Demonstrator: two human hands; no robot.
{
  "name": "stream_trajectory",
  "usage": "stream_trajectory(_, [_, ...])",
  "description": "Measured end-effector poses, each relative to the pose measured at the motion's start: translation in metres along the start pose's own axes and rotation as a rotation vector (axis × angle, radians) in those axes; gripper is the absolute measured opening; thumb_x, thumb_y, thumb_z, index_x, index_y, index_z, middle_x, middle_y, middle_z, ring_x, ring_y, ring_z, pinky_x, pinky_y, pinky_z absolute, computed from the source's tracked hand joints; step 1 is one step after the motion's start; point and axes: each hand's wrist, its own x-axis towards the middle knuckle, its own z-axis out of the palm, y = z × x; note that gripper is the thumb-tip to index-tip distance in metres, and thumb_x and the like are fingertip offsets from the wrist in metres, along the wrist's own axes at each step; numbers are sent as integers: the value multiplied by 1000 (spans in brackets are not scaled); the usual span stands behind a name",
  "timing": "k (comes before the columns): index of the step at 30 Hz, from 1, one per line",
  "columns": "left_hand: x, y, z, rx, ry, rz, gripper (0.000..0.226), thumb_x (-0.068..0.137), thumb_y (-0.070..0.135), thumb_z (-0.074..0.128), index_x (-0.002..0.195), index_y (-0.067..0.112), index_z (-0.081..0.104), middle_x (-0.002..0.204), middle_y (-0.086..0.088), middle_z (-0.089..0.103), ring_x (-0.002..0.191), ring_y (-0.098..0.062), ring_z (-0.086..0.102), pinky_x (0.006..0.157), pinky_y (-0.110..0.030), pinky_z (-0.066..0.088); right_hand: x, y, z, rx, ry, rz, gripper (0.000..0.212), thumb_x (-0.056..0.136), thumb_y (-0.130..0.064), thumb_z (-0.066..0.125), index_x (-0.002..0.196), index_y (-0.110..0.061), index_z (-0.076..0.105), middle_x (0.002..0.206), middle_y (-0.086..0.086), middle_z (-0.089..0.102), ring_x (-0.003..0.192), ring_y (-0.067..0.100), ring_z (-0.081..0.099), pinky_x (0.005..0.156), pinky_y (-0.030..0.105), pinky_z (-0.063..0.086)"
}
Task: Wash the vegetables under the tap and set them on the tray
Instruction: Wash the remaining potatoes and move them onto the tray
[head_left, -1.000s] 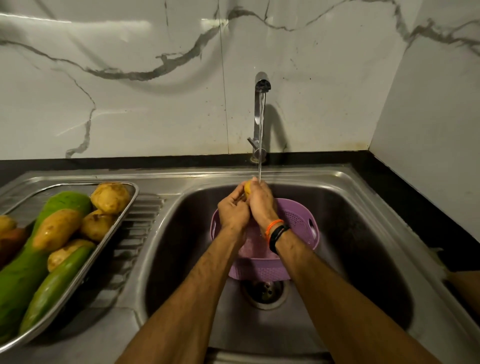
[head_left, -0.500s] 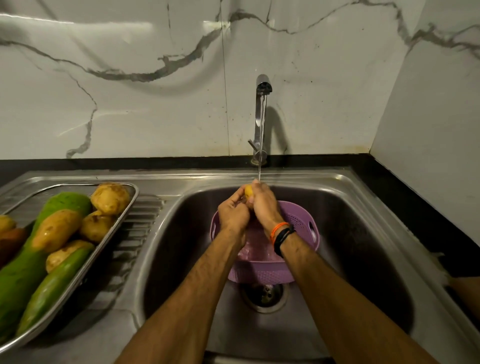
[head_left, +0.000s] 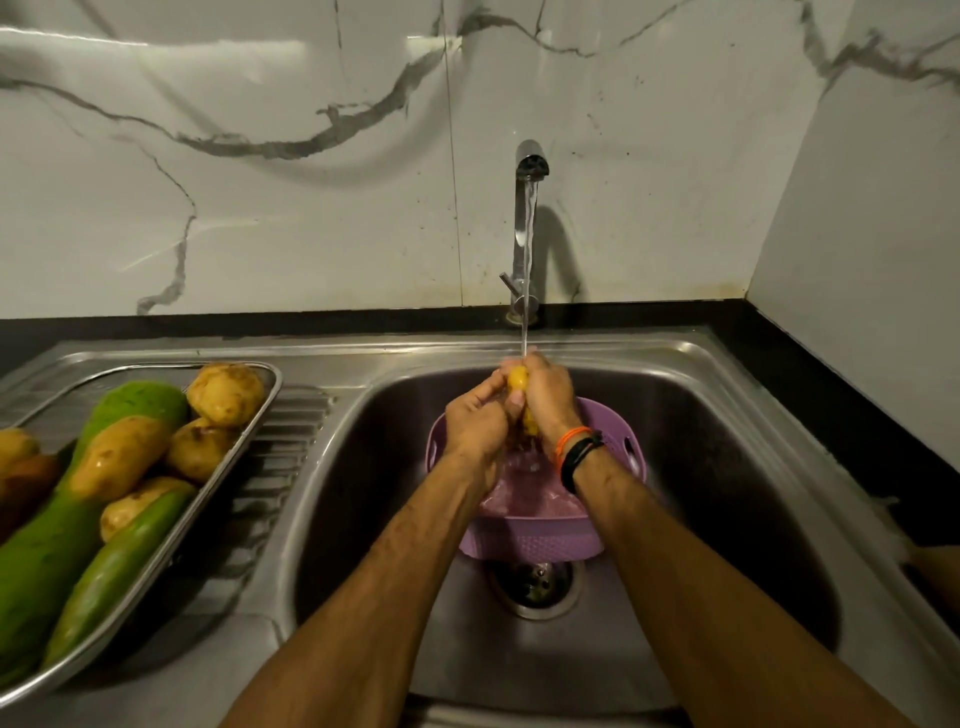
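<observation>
A thin stream runs from the tap (head_left: 531, 166) onto a yellow potato (head_left: 517, 379) held over the sink (head_left: 727, 467). My left hand (head_left: 475, 421) and my right hand (head_left: 550, 400) both grip the potato, fingers curled round it, so only its top and a sliver below show. Under the hands a purple plastic basket (head_left: 540, 540) stands in the basin. On the drainboard at the left sits a steel tray (head_left: 254, 421) holding several potatoes (head_left: 226, 392) and long green gourds (head_left: 52, 540).
The drain (head_left: 535, 582) lies just in front of the basket. A black counter strip (head_left: 810, 374) borders the sink at the right, below a marble wall. The ribbed drainboard (head_left: 291, 441) shows between tray and basin.
My hands have shifted slightly around the potato under the stream, and more of its yellow top now shows. Tray and basket have not moved.
</observation>
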Motion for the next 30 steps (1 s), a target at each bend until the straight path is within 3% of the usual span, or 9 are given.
stream_trajectory(3, [3,-1,0,-11,48,5,34,92,-13,49,108,10,70,92,-13,71,92,-26,68,94,-45,55,-3,2,0,-93,-2,-41,38,101,-41,38,109,-15,65,97,4,65,93,23,60,86,35,46])
stream_trajectory(5, [1,-4,2,-2,9,-15,33,94,-11,49,110,10,69,90,-11,72,86,-24,68,93,-47,55,1,-3,-2,-31,-5,12,37,84,-41,54,95,-11,73,96,10,71,95,29,65,92,44,51])
stream_trajectory(7, [-2,-2,2,6,-12,-21,30,95,-9,50,105,13,69,88,-7,74,89,-24,68,94,-48,54,11,0,-5,19,7,26,46,73,-47,54,91,-10,75,92,10,73,96,31,66,94,47,51])
stream_trajectory(11, [4,1,0,-17,45,-5,36,94,-9,51,126,2,62,111,-19,70,110,-33,66,100,-50,51,0,9,-3,-105,-12,-94,44,101,-47,35,115,-15,63,96,5,66,97,24,62,92,40,49])
stream_trajectory(14, [2,2,-1,21,80,24,33,92,-7,56,122,4,65,106,-16,71,107,-31,67,97,-48,53,1,12,-1,-91,-58,-93,46,102,-48,34,114,-16,64,97,7,66,95,24,62,93,43,50])
stream_trajectory(18, [3,3,-4,96,66,85,25,88,-3,65,105,15,71,97,-8,73,101,-27,70,92,-47,57,5,11,-8,-54,-52,-84,42,101,-48,37,89,-20,67,78,4,63,74,19,58,69,36,49])
stream_trajectory(21, [6,1,-6,100,78,90,25,87,-1,67,106,16,71,103,-11,73,101,-28,70,90,-48,58,5,12,-15,10,-83,-78,36,99,-47,46,94,-16,65,81,7,66,76,21,61,76,42,53])
stream_trajectory(26, [13,-1,-10,141,109,117,27,90,-1,64,100,24,71,104,-12,73,100,-27,70,87,-48,59,3,14,-24,-19,-115,-172,20,86,-26,72,85,-6,70,62,0,66,55,11,58,62,31,51])
stream_trajectory(30, [15,1,-11,124,50,85,28,94,-1,58,113,16,69,109,-14,72,103,-26,69,88,-44,58,8,16,-24,0,-72,-148,14,82,-26,74,90,-14,75,76,1,74,68,13,68,72,34,57])
